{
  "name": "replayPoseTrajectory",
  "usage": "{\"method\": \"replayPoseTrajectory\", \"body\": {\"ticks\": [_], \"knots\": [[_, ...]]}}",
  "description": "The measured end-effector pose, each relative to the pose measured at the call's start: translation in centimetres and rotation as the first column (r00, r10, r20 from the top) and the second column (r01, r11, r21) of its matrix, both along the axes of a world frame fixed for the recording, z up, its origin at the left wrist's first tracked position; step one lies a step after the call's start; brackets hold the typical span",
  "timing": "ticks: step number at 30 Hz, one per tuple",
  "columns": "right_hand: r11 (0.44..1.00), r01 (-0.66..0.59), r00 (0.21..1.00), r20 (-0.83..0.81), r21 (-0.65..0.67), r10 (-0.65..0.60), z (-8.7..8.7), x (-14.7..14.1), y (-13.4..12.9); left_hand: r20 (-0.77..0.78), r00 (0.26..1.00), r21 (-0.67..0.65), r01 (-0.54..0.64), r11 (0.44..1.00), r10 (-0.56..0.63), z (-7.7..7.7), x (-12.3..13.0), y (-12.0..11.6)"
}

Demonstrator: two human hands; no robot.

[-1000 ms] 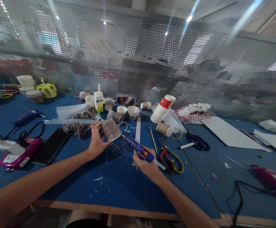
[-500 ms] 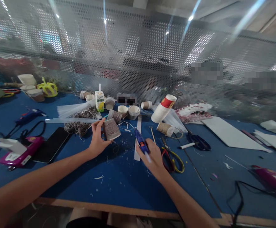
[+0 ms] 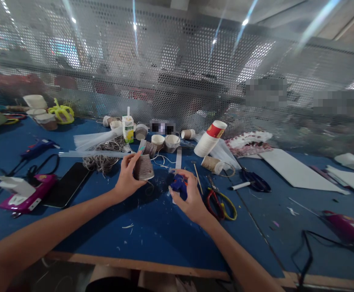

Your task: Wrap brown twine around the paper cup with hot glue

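Note:
My left hand (image 3: 128,179) is closed around the side of a paper cup wrapped in grey-brown cord (image 3: 144,168), holding it tilted over the blue table. Its thumb and fingers press on the cup's near and far sides. In my right hand (image 3: 192,198) is a blue hot glue gun (image 3: 179,185), partly covered by the fingers and a little blurred. The glue gun is apart from the cup, to its right. Beneath it lies a pale ruler (image 3: 179,157). Scissors with red and yellow handles (image 3: 221,205) rest right of my right hand.
Behind the hands stand a drink carton (image 3: 128,129), small cups (image 3: 172,142) and a tilted paper-cup stack (image 3: 207,141). Tangled cord (image 3: 104,156) lies at left, near a phone (image 3: 69,186) and another glue gun (image 3: 38,148). A perforated metal screen (image 3: 177,73) borders the back.
My right hand has turned the glue gun so that it points differently, and its fingers have lifted and shifted. The wrapped cup in my left hand has tilted slightly.

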State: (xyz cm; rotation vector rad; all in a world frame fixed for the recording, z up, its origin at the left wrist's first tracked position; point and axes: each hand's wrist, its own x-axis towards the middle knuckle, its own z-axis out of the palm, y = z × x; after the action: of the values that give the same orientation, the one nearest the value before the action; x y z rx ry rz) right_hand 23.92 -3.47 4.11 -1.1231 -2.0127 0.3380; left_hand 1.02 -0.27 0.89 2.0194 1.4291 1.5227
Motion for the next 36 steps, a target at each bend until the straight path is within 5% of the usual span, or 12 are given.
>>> {"method": "replayPoseTrajectory", "body": {"ticks": [3,6,9,12,16,20,24,28,30,33,35,36], "knots": [[0.976,-0.128,0.981,-0.168,-0.175,0.099,-0.4,-1.4,-0.9,0.000,1.000,-0.011,-0.015,1.000,0.015,0.5,0.2,-0.4],[0.936,-0.157,0.980,-0.166,-0.314,0.108,-1.0,-2.1,-1.4,0.004,1.000,-0.032,-0.018,0.999,0.018,0.8,0.5,-1.0],[0.899,-0.218,0.969,-0.194,-0.380,0.153,-1.2,-2.4,-1.6,0.007,1.000,-0.059,-0.005,0.998,0.006,0.8,0.8,-1.4],[0.819,-0.369,0.899,-0.391,-0.440,0.195,-1.2,-2.8,-1.5,0.008,1.000,-0.069,0.014,0.998,-0.013,0.7,1.0,-1.6],[0.686,-0.514,0.765,-0.636,-0.515,0.096,-1.2,-3.2,-1.1,0.005,1.000,-0.062,0.031,0.998,-0.031,0.5,1.2,-1.6],[0.599,-0.541,0.743,-0.669,-0.591,0.011,-1.0,-3.1,-0.9,-0.009,0.999,-0.057,0.043,0.997,-0.044,0.3,1.1,-1.6],[0.588,-0.412,0.852,-0.523,-0.696,-0.022,-0.7,-2.5,-0.9,-0.012,0.999,-0.053,0.046,0.998,-0.047,0.3,1.0,-1.5],[0.520,-0.334,0.933,-0.356,-0.786,0.061,-0.4,-2.2,-0.7,-0.016,0.999,-0.055,0.045,0.997,-0.046,0.3,0.9,-1.5],[0.555,-0.327,0.936,-0.341,-0.765,0.081,-0.5,-2.2,-0.7,-0.020,0.998,-0.059,0.050,0.997,-0.051,0.3,0.9,-1.6],[0.683,-0.284,0.926,-0.376,-0.673,0.015,-0.9,-2.5,-0.7,-0.023,0.999,-0.054,0.045,0.998,-0.046,0.5,1.1,-1.8],[0.675,-0.296,0.918,-0.396,-0.676,0.007,-1.0,-2.7,-0.8,-0.017,0.999,-0.051,0.032,0.998,-0.032,0.6,1.2,-1.9],[0.628,-0.331,0.915,-0.402,-0.704,0.033,-1.0,-2.8,-0.8,-0.014,1.000,-0.050,0.027,0.998,-0.028,0.7,1.2,-2.0]]}}
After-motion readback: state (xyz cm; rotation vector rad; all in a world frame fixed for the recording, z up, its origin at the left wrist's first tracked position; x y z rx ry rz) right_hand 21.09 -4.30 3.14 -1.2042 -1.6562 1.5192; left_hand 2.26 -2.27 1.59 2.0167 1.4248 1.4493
